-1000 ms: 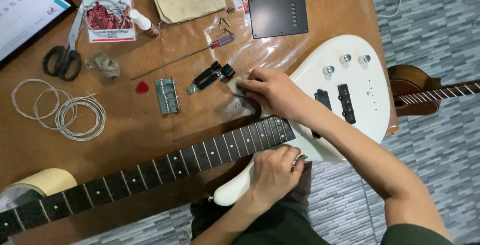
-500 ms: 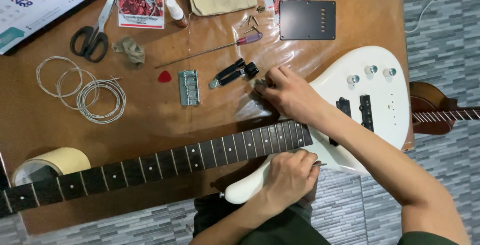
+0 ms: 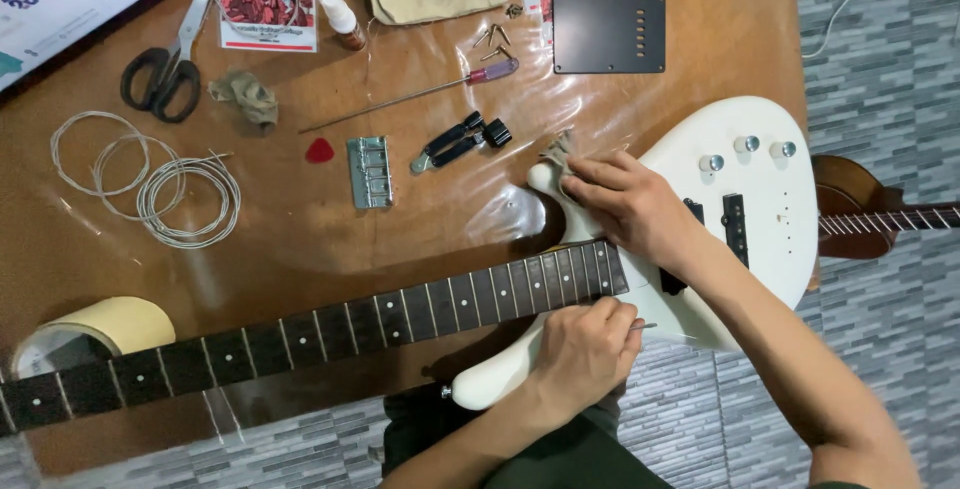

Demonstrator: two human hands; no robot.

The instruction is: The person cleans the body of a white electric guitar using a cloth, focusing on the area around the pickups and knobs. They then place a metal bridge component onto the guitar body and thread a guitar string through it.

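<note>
Home repair bench — wooden table (image 3: 300, 239), scissors (image 3: 165, 64), coiled strings (image 3: 170, 194), tiled floor (image 3: 880, 99)

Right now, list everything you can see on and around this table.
guitar: one, white body with dark neck, across the table front
cloth: one, grey, under the right hand's fingers on the guitar's upper horn
knobs: three, silver, on the guitar body
black plate: one, table top right
screwdriver: one, purple handle, table middle
screws: a few, brassy, above the screwdriver
bridge: one, silver, table middle
pick: one, red, left of the bridge
wire coils: several, silver, table left
scissors: one, black handles, top left
tape roll: one, tan, bottom left
second guitar: one, brown, far right
left hand: on the guitar's lower horn
right hand: pressing the cloth
</note>
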